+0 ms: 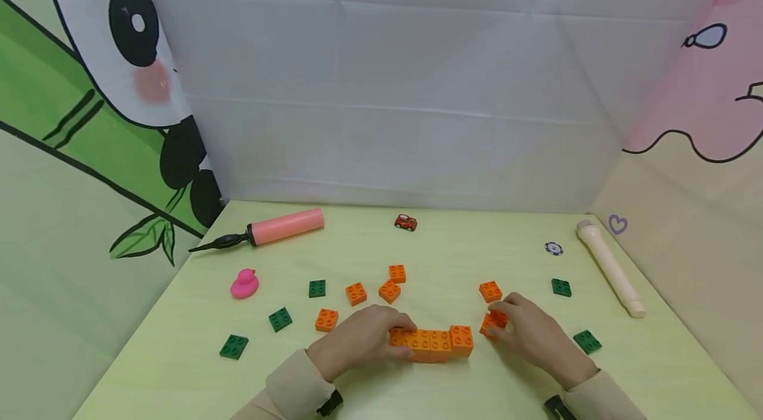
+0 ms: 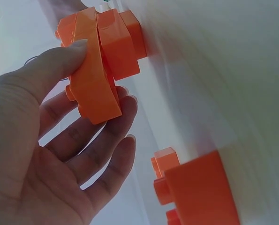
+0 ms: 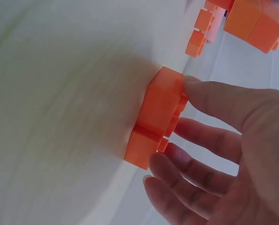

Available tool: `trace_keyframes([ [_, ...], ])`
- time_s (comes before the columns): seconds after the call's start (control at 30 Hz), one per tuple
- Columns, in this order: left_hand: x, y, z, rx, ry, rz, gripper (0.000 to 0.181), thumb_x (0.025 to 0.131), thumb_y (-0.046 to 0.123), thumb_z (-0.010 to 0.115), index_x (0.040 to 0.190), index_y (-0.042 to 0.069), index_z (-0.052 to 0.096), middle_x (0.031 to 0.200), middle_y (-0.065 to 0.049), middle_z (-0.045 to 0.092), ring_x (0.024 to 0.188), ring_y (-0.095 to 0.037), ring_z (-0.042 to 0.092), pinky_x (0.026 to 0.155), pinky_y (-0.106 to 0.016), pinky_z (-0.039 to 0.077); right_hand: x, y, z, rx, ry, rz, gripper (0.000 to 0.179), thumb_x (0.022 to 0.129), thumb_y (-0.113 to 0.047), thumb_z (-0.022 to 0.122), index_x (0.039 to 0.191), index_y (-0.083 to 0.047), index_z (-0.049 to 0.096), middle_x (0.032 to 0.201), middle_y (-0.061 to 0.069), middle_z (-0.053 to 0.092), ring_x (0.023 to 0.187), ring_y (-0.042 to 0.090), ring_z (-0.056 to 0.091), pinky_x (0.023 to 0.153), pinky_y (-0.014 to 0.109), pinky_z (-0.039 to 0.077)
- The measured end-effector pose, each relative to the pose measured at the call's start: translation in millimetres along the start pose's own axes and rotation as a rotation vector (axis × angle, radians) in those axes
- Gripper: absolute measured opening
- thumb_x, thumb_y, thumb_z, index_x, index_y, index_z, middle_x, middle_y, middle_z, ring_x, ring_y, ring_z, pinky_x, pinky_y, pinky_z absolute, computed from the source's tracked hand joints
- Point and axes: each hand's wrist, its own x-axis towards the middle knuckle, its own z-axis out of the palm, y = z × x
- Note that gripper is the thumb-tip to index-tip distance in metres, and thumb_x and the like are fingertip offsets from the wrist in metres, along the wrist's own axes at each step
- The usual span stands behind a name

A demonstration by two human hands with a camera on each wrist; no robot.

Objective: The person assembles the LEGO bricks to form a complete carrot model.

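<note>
My left hand holds the left end of a row of joined orange toy building blocks near the front middle. In the left wrist view the thumb presses one face of the block row, with fingers behind it; a second layer shows along it. At the right, my right hand pinches a separate orange building block between thumb and fingers. That orange block sits low at the tabletop in the right wrist view, and another orange block lies just beyond it.
Loose orange blocks and green blocks are scattered around the hands. Farther off are a pink duck, a pink hand pump, a red toy car, a poker chip and a white stick-like tube.
</note>
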Motion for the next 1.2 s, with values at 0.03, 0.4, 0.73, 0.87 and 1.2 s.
trace_keyframes([
  [0.03,-0.2,0.1,0.0,0.000,0.001,0.000,0.034,0.088,0.041,0.075,0.117,0.024,0.073,0.110,0.015,0.070,0.090,0.001,0.057,0.088,-0.026,0.051,-0.1,0,0,-0.001,-0.007,0.004,0.038,0.084,-0.030,0.080,0.115,-0.008,0.073,0.105,0.004,0.060,0.086,0.015,0.056,0.076,0.037,0.053],
  [0.4,0.4,1.0,1.0,0.006,-0.002,0.006,0.034,0.088,0.042,0.075,0.117,0.023,0.073,0.110,0.015,0.070,0.090,0.000,0.057,0.088,-0.026,0.051,0.5,0,5,0.003,0.059,-0.064,0.029,0.079,-0.022,0.083,0.104,-0.010,0.074,0.107,0.003,0.057,0.095,0.019,0.056,0.086,0.041,0.053],
  [0.73,2.2,1.3,2.0,0.006,-0.006,0.006,0.034,0.088,0.044,0.074,0.116,0.024,0.073,0.110,0.016,0.070,0.092,0.000,0.058,0.088,-0.026,0.051,1.6,-26,-7,0.214,0.211,-0.170,0.034,0.086,-0.021,0.079,0.119,-0.017,0.069,0.113,-0.008,0.063,0.102,0.013,0.059,0.089,0.040,0.055],
  [0.87,2.0,1.6,2.7,0.011,0.000,0.015,0.034,0.089,0.043,0.073,0.116,0.023,0.073,0.110,0.015,0.070,0.093,-0.001,0.060,0.089,-0.026,0.052,-0.5,-41,-6,0.297,0.206,-0.278,0.034,0.089,-0.023,0.077,0.121,-0.021,0.068,0.116,-0.015,0.060,0.103,0.009,0.059,0.088,0.038,0.056],
  [1.2,2.5,1.5,3.4,0.027,0.020,0.034,0.032,0.089,0.043,0.074,0.114,0.024,0.073,0.107,0.016,0.070,0.091,0.001,0.060,0.088,-0.025,0.052,-7.2,-60,1,0.265,0.053,-0.338,0.029,0.094,-0.037,0.070,0.120,-0.026,0.069,0.116,-0.016,0.058,0.104,0.007,0.056,0.089,0.030,0.054],
])
